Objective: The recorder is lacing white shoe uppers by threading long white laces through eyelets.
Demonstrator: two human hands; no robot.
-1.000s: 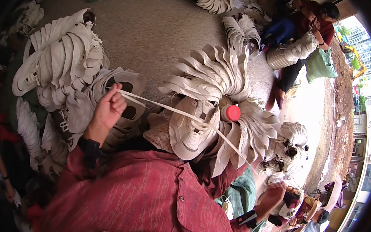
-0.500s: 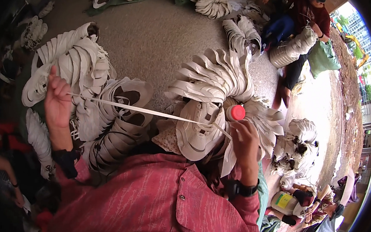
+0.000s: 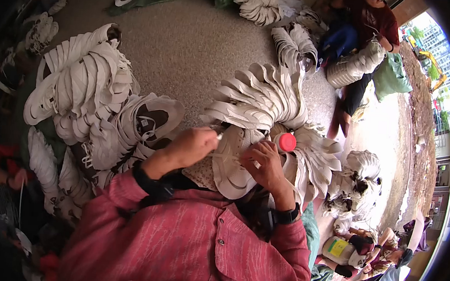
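Head: shoe (image 3: pixel 227 167), long axis toward wearer (image 3: pixel 190 243), toe nearest; left hand (image 3: pixel 191 147) pinching lace (image 3: pixel 219 137); right hand (image 3: pixel 266 165): grip unclear.

A lace (image 3: pixel 226 155) crosses the off-white shoe upper (image 3: pixel 231 176), toe toward the wearer.

The left hand (image 3: pixel 195 144) has come in beside the shoe (image 3: pixel 229 172), nearer the right hand (image 3: pixel 265 165).

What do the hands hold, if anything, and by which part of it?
The left hand seems to pinch a white lace, apparently near one end. The right hand is over the pale shoe upper; whether it holds anything cannot be told.
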